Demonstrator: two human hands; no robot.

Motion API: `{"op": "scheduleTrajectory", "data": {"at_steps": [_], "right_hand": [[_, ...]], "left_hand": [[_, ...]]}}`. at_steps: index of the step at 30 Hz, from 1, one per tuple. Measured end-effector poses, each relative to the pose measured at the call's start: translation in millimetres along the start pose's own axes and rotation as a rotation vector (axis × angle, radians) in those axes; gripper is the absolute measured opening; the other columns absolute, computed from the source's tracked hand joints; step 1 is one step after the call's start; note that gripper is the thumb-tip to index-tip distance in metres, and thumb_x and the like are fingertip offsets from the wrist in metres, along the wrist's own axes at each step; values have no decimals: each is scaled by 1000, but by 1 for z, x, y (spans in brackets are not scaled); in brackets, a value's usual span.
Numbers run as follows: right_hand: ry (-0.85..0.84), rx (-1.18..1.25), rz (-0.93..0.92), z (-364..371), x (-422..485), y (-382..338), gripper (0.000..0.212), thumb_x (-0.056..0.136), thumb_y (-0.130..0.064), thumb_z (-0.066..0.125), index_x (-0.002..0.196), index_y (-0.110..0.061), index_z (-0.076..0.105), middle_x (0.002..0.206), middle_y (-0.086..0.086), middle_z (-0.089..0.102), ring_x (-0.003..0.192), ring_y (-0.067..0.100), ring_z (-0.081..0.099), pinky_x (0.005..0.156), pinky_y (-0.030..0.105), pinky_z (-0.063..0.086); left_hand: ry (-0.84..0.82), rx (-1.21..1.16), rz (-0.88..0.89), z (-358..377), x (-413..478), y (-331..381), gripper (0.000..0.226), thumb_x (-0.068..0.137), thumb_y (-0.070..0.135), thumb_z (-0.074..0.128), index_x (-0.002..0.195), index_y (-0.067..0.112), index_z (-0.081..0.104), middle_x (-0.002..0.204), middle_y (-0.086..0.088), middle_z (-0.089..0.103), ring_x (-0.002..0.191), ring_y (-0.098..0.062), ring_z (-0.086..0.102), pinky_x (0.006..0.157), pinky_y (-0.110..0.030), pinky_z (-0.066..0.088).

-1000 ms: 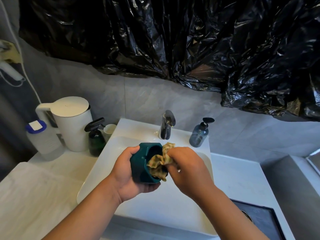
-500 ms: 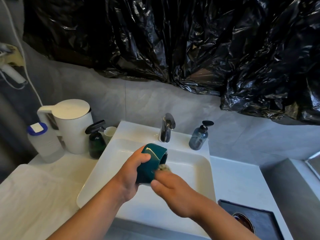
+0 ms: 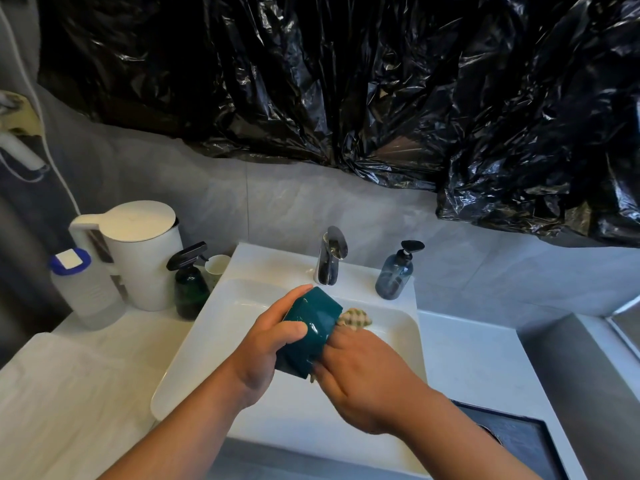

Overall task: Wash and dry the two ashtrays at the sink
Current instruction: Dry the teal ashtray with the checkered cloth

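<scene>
A dark tray (image 3: 519,438) lies at the counter's near right corner. Over the sink (image 3: 207,348) basin, the left hand (image 3: 266,341) grips the tilted teal ashtray (image 3: 311,334), with the thumb on its near face and the fingers curled over the top. The right hand (image 3: 360,379) meets the ashtray's right side, fingers together and tips hidden. A checked cloth (image 3: 355,318) protrudes beyond the ashtray; whether the fingers pinch it cannot be told. A faucet (image 3: 330,258) and a soap dispenser (image 3: 394,277) stand at the sink's far edge.
</scene>
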State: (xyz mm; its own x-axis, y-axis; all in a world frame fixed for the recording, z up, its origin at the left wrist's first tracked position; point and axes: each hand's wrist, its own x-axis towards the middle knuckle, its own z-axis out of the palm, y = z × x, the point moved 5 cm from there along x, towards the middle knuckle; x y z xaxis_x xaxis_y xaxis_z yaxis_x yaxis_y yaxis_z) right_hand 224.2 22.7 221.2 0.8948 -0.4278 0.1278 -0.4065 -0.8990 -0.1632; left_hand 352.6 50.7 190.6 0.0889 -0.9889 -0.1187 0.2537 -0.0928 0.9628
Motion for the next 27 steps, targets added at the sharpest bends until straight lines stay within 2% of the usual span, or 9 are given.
{"op": "scheduleTrajectory", "data": {"at_steps": [3, 7, 11, 14, 17, 19, 21, 24, 27], "right_hand": [[-50, 185, 88, 4, 0, -5, 24, 104, -32, 36, 116, -22, 55, 114, -4, 57, 96, 11, 47, 86, 29, 42], [-123, 965, 402, 15, 2, -1, 26, 86, -31, 45, 86, -8, 58, 85, -1, 54, 73, 9, 49, 67, 27, 46], [-33, 1840, 589, 28, 0, -2, 47, 81, -19, 46, 111, 15, 60, 88, 16, 62, 61, 19, 56, 41, 21, 38], [105, 2434, 570, 19, 2, -11, 50, 95, -16, 33, 127, 11, 61, 103, 28, 69, 65, 35, 71, 33, 28, 48], [174, 2432, 528, 24, 3, -11, 45, 98, -17, 37, 128, 6, 62, 110, 27, 70, 76, 31, 72, 47, 30, 54], [182, 2255, 530, 32, 2, -9, 45, 98, -19, 39, 134, -2, 61, 128, 21, 67, 95, 25, 66, 62, 26, 49], [165, 2019, 522, 36, 0, -7, 48, 94, -20, 42, 138, -9, 59, 132, 11, 66, 98, 19, 64, 60, 24, 46], [106, 1570, 576, 38, -4, 1, 48, 81, -23, 44, 123, -15, 66, 122, 9, 69, 91, 22, 58, 67, 30, 49], [22, 1165, 545, 31, -6, 5, 33, 83, -31, 39, 101, -8, 55, 100, 14, 62, 79, 15, 49, 71, 34, 48]], "left_hand": [[25, -27, -12, 0, 2, -2, 73, 51, 45, 65, 124, 40, 60, 109, 0, 72, 98, -24, 68, 67, -32, 57], [80, -90, -4, -2, 1, -8, 76, 51, 45, 66, 126, 35, 61, 118, -14, 67, 105, -37, 64, 68, -35, 56], [75, -74, 23, -3, -1, -11, 76, 51, 43, 64, 126, 39, 60, 115, -9, 68, 96, -27, 69, 66, -33, 57], [49, -83, 24, 1, -2, -12, 74, 51, 43, 65, 124, 36, 61, 108, -6, 72, 92, -23, 71, 68, -35, 57], [79, -182, 2, 0, -3, -16, 65, 50, 43, 65, 113, 30, 69, 97, -7, 75, 82, -20, 71, 63, -34, 57], [88, -249, -23, -1, -3, -19, 58, 51, 43, 64, 106, 28, 73, 92, -10, 74, 78, -22, 70, 59, -35, 57], [93, -282, -54, -3, -3, -23, 60, 51, 45, 64, 107, 24, 73, 90, -12, 72, 78, -26, 66, 57, -37, 56], [98, -295, -89, -3, -5, -25, 66, 48, 46, 65, 109, 21, 71, 89, -11, 73, 79, -26, 65, 56, -34, 56], [81, -293, -105, 0, -6, -24, 64, 49, 46, 65, 108, 22, 73, 91, -13, 72, 80, -27, 64, 56, -35, 55]]}}
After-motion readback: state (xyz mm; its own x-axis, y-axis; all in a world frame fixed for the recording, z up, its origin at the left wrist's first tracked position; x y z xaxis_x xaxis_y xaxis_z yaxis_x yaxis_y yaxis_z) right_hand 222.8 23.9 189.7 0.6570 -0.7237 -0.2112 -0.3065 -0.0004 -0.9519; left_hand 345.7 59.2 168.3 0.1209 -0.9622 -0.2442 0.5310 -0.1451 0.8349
